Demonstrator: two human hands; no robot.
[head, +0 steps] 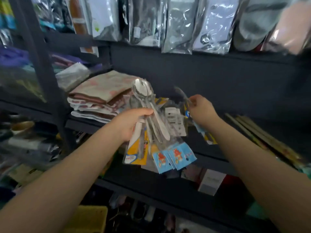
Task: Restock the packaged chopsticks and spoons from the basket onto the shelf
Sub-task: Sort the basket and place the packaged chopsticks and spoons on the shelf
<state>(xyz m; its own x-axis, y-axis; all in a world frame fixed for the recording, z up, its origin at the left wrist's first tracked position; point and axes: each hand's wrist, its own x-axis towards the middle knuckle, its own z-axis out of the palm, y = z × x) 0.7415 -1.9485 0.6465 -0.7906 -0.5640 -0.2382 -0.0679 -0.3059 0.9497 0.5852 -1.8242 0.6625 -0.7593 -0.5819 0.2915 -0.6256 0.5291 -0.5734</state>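
My left hand (133, 123) grips a bundle of spoon packs (151, 121), clear sleeves with metal spoons and blue and yellow header cards hanging down, held in front of the dark shelf (210, 153). My right hand (200, 108) is raised just to the right and pinches one more clear spoon pack (183, 95), blurred by motion, over the shelf board. Long packaged chopsticks (262, 140) lie on the shelf at the right. A yellow basket (89, 219) sits low at the bottom, partly hidden by my left forearm.
A stack of folded cloths (101, 100) lies on the shelf left of my hands. Bagged goods (181, 26) hang along the row above. A dark upright post (43, 64) stands at the left. Boxes (210, 180) fill the shelf below.
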